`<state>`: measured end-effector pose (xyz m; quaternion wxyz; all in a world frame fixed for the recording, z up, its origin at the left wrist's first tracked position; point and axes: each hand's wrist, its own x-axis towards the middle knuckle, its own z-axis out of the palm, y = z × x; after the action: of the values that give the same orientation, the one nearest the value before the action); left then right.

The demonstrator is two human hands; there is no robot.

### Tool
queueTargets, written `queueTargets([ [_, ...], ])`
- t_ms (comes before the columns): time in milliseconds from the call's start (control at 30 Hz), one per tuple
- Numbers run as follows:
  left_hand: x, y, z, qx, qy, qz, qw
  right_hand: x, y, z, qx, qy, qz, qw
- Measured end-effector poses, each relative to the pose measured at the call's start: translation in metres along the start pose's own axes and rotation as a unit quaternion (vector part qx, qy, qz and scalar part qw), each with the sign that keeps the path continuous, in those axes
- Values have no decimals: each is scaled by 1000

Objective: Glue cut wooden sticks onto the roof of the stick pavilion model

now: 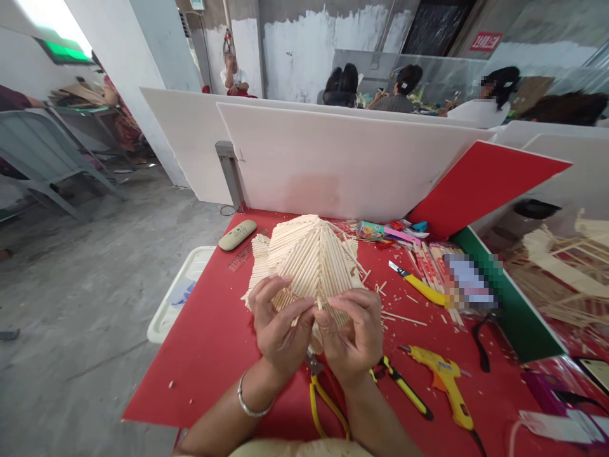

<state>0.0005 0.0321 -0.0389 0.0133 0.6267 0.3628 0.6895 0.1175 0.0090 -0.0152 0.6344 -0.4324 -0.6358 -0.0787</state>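
A model roof built of pale wooden sticks (297, 251) sits on the red tabletop, its ridge running toward me. At the near end of that ridge, a short wooden stick (320, 305) is pinched between the fingertips of my left hand (280, 324) and my right hand (354, 330). Both hands are closed, with thumbs and forefingers nearly meeting. Whether the stick touches the roof I cannot tell. Below my hands lie yellow-handled pliers (316, 400), partly covered by my right wrist. The model's near lower part is hidden behind my hands.
To the right lie a yellow glue gun (442, 377), a yellow utility knife (421, 287), a black-and-yellow cutter (406, 390) and bundled sticks (428, 266). A glasses case (238, 235) is at the left. White boards (356, 158) stand behind the table; several people sit beyond.
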Motion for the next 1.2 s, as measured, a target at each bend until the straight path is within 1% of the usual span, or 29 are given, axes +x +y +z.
queueTargets([
  [267, 0, 0, 0, 3, 0, 4, 1000, 0, 0, 0, -1, -2, 0, 1000],
  [500, 1, 0, 0, 2, 2, -1, 1000, -2, 1, 0, -21, -2, 1, 1000],
  [700, 2, 0, 1, -3, 2, 2, 1000, -2, 1, 0, 1, 2, -1, 1000],
  [800, 1, 1, 1, -2, 4, -2, 1000, -2, 0, 0, -6, 8, 0, 1000],
  [1000, 1, 2, 0, -12, 2, -8, 1000, -4, -1, -1, -30, 7, -15, 999],
  [1200, 2, 3, -2, -3, -1, 1, 1000, -5, 0, 0, -21, 10, -20, 1000],
])
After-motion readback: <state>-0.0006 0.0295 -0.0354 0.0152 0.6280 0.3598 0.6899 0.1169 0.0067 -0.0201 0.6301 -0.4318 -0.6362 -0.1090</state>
